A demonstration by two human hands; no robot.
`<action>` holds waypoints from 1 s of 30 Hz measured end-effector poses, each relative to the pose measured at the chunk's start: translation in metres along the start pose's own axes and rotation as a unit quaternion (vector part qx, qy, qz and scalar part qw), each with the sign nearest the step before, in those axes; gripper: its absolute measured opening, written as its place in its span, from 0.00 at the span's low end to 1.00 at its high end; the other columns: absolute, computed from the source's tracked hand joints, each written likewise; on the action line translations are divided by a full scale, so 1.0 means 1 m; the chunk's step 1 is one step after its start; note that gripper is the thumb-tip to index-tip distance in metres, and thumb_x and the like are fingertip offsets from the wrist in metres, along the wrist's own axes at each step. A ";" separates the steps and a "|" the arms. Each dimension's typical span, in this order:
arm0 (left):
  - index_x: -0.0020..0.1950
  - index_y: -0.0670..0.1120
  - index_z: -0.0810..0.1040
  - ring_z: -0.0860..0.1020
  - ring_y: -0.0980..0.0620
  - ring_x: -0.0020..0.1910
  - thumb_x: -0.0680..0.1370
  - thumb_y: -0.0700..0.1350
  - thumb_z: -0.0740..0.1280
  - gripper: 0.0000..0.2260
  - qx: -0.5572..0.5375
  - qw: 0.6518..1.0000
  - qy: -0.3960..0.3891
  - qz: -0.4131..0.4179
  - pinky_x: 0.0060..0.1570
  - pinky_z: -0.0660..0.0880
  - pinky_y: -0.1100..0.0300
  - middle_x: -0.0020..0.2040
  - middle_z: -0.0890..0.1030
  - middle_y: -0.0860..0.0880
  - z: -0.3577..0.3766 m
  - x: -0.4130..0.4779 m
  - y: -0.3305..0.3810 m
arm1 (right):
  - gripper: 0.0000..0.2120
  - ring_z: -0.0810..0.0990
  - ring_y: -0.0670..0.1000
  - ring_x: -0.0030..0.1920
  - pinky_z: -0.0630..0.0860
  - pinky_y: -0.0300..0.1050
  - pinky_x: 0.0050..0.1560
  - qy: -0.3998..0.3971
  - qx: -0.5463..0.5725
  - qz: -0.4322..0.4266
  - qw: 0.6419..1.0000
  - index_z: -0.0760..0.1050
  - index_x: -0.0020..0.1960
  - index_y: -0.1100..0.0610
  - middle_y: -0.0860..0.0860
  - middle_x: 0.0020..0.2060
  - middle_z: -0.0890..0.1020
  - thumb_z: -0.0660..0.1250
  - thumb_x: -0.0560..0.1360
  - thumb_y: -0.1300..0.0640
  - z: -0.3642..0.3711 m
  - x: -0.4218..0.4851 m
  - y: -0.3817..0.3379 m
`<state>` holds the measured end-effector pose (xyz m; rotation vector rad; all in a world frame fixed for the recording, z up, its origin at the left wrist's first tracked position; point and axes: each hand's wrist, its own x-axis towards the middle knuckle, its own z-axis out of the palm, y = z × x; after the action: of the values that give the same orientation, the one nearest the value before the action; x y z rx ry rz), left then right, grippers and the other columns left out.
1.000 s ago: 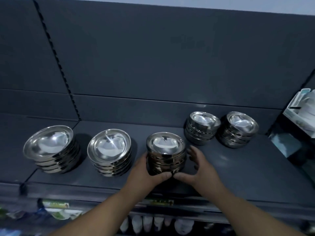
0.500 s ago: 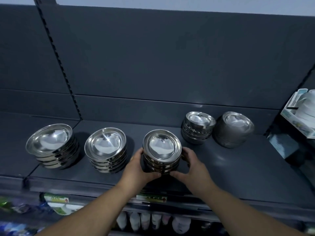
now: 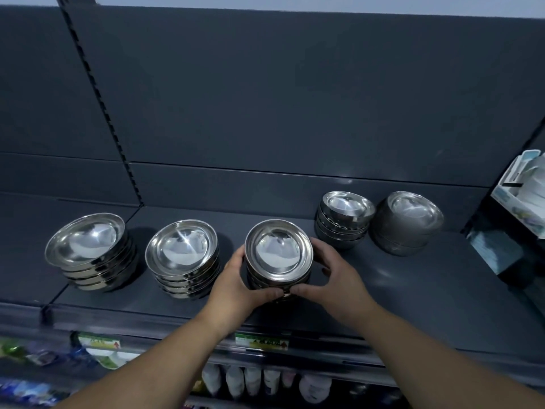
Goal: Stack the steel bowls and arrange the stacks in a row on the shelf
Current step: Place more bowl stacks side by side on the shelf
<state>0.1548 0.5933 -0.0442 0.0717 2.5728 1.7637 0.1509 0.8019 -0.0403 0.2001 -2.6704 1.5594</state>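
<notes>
Both hands grasp the middle stack of steel bowls (image 3: 278, 255): left hand (image 3: 239, 286) curled round its left side, right hand (image 3: 336, 276) round its right, thumbs meeting at the front. This stack sits on the dark shelf (image 3: 413, 290), near the front edge. Two wider stacks (image 3: 182, 258) (image 3: 88, 249) stand to its left; two smaller stacks (image 3: 343, 218) (image 3: 408, 221) stand further back, right.

dark grey back panel (image 3: 295, 98) with slotted upright (image 3: 98, 93).
</notes>
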 end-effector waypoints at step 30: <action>0.72 0.59 0.63 0.70 0.62 0.66 0.58 0.54 0.81 0.46 0.007 1.000 -0.011 0.029 0.69 0.66 0.59 0.65 0.74 0.61 -0.006 0.002 0.002 | 0.40 0.73 0.33 0.63 0.69 0.39 0.65 0.000 0.037 0.004 0.999 0.68 0.65 0.40 0.33 0.60 0.77 0.83 0.60 0.55 -0.005 0.001 -0.005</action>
<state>0.1525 0.5881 -0.0404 0.1659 2.5938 1.7522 0.1506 0.8039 -0.0332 0.1928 -2.6181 1.6608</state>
